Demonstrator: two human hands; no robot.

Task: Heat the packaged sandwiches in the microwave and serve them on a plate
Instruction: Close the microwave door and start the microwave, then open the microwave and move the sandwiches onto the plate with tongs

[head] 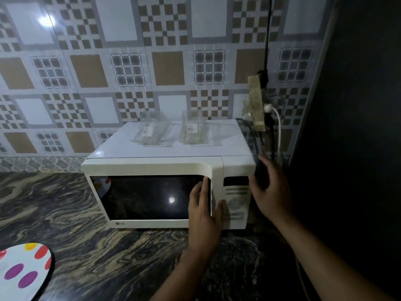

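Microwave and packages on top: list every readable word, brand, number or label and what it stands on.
"LG": logo on the microwave door frame, lower left.
Control panel: printed lines, too blurred to read.
Left sandwich package: white label, unreadable.
Right sandwich package: white label, unreadable.

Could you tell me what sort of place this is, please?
Most likely a home kitchen: a microwave stands on a marbled stone counter against a patterned tiled wall, with a dotted plate nearby.
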